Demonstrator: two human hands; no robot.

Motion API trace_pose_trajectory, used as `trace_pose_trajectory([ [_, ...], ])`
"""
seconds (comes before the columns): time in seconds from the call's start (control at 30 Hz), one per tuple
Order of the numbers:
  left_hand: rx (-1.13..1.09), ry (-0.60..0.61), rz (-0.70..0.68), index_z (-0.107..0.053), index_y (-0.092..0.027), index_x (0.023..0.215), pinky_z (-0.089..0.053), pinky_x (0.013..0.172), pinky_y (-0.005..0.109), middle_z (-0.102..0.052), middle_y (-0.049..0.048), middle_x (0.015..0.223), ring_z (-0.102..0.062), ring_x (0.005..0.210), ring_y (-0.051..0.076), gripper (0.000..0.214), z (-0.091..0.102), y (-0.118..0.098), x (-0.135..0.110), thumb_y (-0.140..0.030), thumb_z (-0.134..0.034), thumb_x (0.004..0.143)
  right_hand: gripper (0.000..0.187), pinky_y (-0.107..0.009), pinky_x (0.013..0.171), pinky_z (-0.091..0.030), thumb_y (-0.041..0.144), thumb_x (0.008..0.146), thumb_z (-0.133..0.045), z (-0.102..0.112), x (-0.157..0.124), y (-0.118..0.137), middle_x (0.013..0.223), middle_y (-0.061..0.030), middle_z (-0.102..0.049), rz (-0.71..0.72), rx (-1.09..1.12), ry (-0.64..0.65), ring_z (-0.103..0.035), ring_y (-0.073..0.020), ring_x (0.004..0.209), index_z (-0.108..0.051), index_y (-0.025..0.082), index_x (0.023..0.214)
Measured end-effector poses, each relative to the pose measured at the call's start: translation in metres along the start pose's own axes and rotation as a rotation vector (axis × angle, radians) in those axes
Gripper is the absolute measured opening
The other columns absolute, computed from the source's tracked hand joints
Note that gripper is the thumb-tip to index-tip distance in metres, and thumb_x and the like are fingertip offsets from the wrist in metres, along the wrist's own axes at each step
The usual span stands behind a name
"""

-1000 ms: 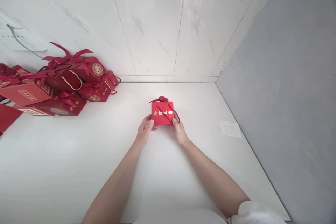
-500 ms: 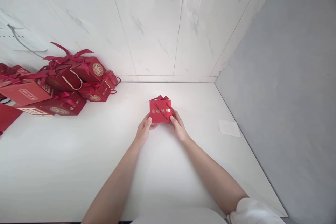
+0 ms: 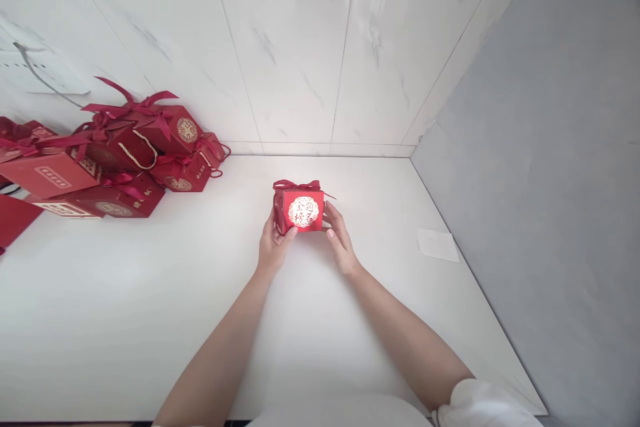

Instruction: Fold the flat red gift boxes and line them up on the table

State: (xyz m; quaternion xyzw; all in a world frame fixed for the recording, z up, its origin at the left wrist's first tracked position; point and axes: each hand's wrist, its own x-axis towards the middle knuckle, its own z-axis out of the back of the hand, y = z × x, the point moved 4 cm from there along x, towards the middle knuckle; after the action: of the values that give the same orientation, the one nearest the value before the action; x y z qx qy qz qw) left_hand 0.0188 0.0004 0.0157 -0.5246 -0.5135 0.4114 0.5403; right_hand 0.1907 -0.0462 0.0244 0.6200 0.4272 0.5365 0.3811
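Observation:
A small red gift box [image 3: 301, 209] with a ribbon bow on top and a round gold-and-white emblem on its near face stands on the white table [image 3: 125, 293], held between both hands. My left hand [image 3: 273, 245] grips its left side, thumb on the front lower corner. On the right side, my right hand [image 3: 338, 235] rests with fingers curled against the box's edge.
A heap of several red gift boxes and bags with ribbons [image 3: 120, 153] lies at the far left against the marble wall. A small white paper slip [image 3: 438, 245] lies at the table's right edge, beside a grey wall [image 3: 550, 180].
The box has been turned: the face with gold characters and cord handle no longer faces me, and the round emblem face does. Both hands stayed on it.

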Motion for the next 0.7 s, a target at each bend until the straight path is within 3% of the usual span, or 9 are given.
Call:
trace_pose_trajectory([
  [0.13,-0.034,-0.045,0.077,-0.045,-0.019,0.142,-0.054,0.096,0.044,-0.051,0.0134,0.143,-0.05,0.13,0.035,0.072,0.002,0.002,0.002,-0.051,-0.066,0.081,0.054,-0.048,0.111,-0.039,0.052,0.095,-0.048,-0.002,0.001,-0.006,0.153,-0.0048,-0.04,-0.052,0.006,0.001,-0.046,-0.0282,0.134,-0.042,0.031,0.145],
  [0.3,-0.034,0.111,0.09,-0.044,-0.017,0.142,-0.056,0.089,0.047,-0.053,0.0154,0.14,-0.053,0.125,0.036,0.071,0.001,0.014,-0.001,-0.057,-0.056,0.084,0.063,-0.045,0.112,-0.038,0.058,0.094,-0.047,-0.007,0.003,-0.006,0.153,-0.004,-0.039,-0.093,0.042,0.067,-0.043,-0.0269,0.136,-0.032,0.032,0.15],
  [0.43,-0.026,0.16,0.108,-0.042,-0.019,0.144,-0.057,0.082,0.045,-0.054,0.0154,0.139,-0.054,0.122,0.037,0.074,0.003,0.023,-0.001,-0.063,-0.048,0.085,0.061,-0.045,0.115,-0.035,0.06,0.094,-0.043,-0.004,0.004,-0.006,0.153,-0.0035,-0.036,-0.075,0.007,0.037,-0.038,-0.0269,0.139,-0.035,0.031,0.148],
  [0.57,-0.019,0.2,0.099,-0.04,-0.024,0.145,-0.057,0.079,0.042,-0.054,0.0132,0.139,-0.059,0.115,0.034,0.073,0.003,0.018,0.0,-0.059,-0.056,0.083,0.062,-0.046,0.115,-0.034,0.058,0.094,-0.044,0.002,0.003,-0.015,0.153,-0.0051,-0.036,-0.104,-0.001,-0.027,-0.036,-0.0272,0.14,-0.033,0.03,0.149],
  [0.7,-0.03,0.322,0.12,-0.053,-0.019,0.134,-0.054,0.082,0.042,-0.063,0.0141,0.127,-0.063,0.106,0.032,0.067,0.001,0.012,0.0,-0.051,-0.069,0.077,0.062,-0.046,0.113,-0.036,0.06,0.094,-0.041,0.007,0.004,-0.023,0.15,-0.0057,-0.039,-0.121,0.052,-0.091,-0.039,-0.0273,0.137,-0.034,0.029,0.147],
])
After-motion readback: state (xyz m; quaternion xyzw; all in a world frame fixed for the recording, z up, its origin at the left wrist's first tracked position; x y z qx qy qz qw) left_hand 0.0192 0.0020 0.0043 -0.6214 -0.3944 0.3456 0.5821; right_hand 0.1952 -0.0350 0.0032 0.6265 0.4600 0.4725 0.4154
